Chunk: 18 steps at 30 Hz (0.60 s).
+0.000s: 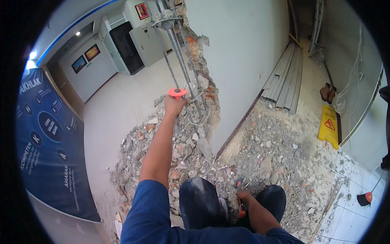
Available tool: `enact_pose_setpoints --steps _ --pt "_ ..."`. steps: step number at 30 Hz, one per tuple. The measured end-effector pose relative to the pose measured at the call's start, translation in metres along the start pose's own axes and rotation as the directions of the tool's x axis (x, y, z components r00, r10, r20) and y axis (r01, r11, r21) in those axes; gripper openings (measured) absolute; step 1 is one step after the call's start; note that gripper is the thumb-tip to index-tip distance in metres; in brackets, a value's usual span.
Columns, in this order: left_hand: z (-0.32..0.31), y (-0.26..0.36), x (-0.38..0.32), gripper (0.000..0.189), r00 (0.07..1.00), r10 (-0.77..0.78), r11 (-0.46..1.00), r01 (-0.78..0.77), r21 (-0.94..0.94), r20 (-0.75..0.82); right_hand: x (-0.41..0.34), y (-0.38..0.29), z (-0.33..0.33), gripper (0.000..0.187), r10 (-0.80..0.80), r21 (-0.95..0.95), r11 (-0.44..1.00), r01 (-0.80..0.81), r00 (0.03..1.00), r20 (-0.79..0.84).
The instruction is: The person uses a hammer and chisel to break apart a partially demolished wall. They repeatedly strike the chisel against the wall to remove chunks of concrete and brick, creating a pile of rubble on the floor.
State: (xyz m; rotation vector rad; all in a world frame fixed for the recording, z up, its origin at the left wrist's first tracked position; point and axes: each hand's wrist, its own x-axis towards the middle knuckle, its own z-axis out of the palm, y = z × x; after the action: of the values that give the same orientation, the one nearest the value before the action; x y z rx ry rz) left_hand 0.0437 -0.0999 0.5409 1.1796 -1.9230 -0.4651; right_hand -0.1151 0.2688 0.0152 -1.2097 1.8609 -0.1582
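Observation:
My left hand (174, 106) is closed around the grip of a chisel, just below its round orange hand guard (177, 92), beside exposed steel rebar (183, 65) at the broken wall edge (210, 88). Low between my knees, my right hand (243, 195) grips a tool with orange and dark parts, seemingly a hammer (240, 184), over the rubble. Broken concrete and brick rubble (179, 149) lies under both hands. A lump of concrete (166, 19) clings to the upper rebar.
Metal channel profiles (285, 79) lie along the wall at right, near brown boots (328, 93) and a yellow wet-floor sign (329, 126). A broom head (364, 199) rests on white tiles. A blue banner (54, 143) stands left. Rubble surrounds my knees.

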Motion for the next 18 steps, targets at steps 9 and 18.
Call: enact_pose_setpoints --steps 9,18 --pt "0.002 -0.011 0.001 0.035 0.987 0.158 0.977 -0.151 -0.148 0.036 0.003 0.0 0.01 0.03 0.091 0.235 0.969 -0.079 0.995 -0.037" --pt "0.034 -0.009 -0.021 0.017 0.946 0.203 0.944 -0.258 -0.206 -0.254 -0.001 0.004 0.014 0.041 0.19 0.43 0.89 -0.15 0.981 -0.051"
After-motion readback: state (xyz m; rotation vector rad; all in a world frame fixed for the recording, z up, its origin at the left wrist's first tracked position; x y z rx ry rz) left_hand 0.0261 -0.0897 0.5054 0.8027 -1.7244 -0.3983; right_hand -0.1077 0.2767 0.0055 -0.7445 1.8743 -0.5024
